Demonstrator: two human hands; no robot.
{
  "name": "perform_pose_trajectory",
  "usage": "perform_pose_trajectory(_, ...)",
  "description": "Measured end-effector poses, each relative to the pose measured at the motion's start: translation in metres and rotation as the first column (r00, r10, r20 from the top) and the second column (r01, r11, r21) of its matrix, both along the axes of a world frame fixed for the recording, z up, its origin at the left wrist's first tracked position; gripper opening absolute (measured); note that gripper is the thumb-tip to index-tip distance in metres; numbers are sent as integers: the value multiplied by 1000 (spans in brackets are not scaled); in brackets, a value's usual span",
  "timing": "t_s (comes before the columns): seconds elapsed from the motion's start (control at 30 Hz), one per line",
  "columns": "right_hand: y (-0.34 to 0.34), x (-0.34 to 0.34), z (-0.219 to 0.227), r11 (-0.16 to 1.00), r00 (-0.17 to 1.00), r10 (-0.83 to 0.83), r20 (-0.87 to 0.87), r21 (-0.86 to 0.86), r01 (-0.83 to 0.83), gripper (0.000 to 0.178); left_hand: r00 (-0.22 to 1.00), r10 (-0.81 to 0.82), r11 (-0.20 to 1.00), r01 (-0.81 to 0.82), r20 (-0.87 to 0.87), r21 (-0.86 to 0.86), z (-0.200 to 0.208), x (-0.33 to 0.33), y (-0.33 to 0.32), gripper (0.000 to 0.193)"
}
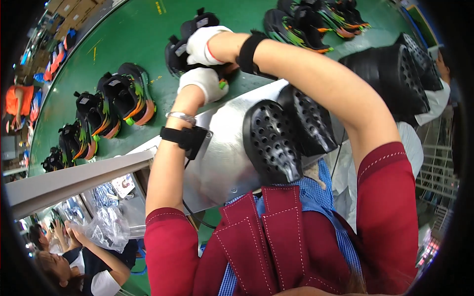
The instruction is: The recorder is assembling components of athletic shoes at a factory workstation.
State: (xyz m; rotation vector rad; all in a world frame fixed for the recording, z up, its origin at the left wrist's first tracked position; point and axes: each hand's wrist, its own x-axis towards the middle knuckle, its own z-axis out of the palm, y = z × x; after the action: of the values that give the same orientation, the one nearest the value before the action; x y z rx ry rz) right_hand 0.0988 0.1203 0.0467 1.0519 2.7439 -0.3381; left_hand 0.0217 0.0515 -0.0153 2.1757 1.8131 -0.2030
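Note:
Both hands wear white gloves and work at a pair of black sneakers on the green table. My right hand (205, 45) is closed on the upper of the nearer sneaker (175, 55), its fingertips partly hidden. My left hand (203, 84) grips the same sneaker from the near side, fingers curled, with a bit of bright green and orange showing beside them. Just beyond lies the other black sneaker (200, 22) of the pair. Much of the nearer sneaker is hidden behind the gloves.
Black sneakers with green and orange soles (129, 96) line the table (163, 98) at left; more sneakers (296, 29) stand far right. Two perforated black molds (270, 140) sit on a metal surface (217, 172) before me. A black machine part (382, 79) is at right. Other people sit lower left.

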Motion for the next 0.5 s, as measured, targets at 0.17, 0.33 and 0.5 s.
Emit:
perform_pose_trajectory(0.17, -56, 69, 73, 996, 989, 39, -145, -78, -50, 38, 995, 30, 995, -38, -93, -88, 25, 10, -20, 45)
perform_pose_trajectory(0.33, -122, 175, 100, 992, 981, -61, -183, -120, 39, 39, 996, 73, 996, -76, -60, -44, 16, 15, -20, 53)
perform_pose_trajectory(0.5, -175, 238, 72, 989, 982, -144, -122, -43, 140, 41, 991, 134, 991, -134, -1, 22, 9, 1, -37, 54)
